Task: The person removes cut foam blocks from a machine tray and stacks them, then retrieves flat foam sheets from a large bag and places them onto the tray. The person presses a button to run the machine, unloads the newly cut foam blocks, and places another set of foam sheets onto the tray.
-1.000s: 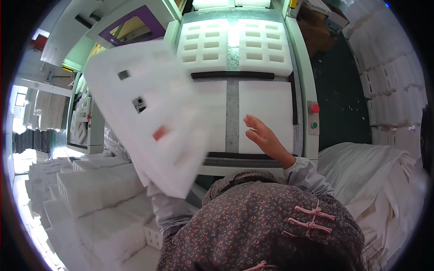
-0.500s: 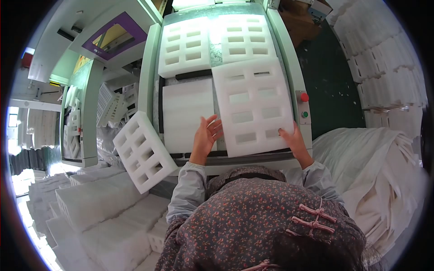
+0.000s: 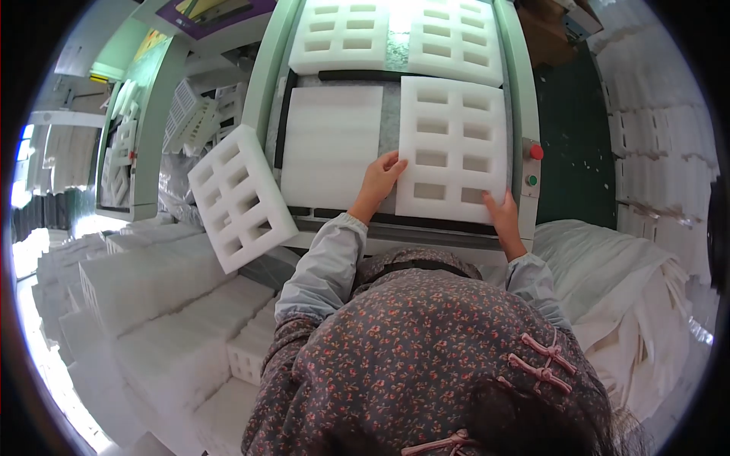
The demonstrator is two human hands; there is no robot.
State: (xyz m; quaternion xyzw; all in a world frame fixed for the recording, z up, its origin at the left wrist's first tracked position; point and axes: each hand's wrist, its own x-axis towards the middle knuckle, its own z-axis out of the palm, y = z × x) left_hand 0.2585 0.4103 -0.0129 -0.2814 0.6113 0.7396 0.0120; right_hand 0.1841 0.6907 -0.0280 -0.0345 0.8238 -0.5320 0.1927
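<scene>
A white foam tray [image 3: 452, 155] with two columns of rectangular openings lies squarely on the right front of the machine bed. My left hand [image 3: 380, 181] pinches its left edge, thumb on top. At its lower right corner, my right hand [image 3: 503, 218] holds the edge with the thumb over the top face; the other fingers are mostly hidden. Left of it on the bed is a plain white foam sheet [image 3: 332, 144] without openings. Two more cut-out foam trays, one on the left [image 3: 340, 38] and one on the right [image 3: 458, 42], lie behind a black bar [image 3: 359, 76].
A loose foam tray [image 3: 242, 199] leans at the bed's left front corner. Red [image 3: 536, 152] and green [image 3: 531, 180] buttons sit on the right rail. Stacked foam blocks [image 3: 144, 281] fill the lower left. White sheeting [image 3: 601, 266] is heaped on the right.
The foam tray has gone from tilted and raised to flat and straight beside the plain sheet. My left hand, open before, has closed on its left edge. The view has shifted.
</scene>
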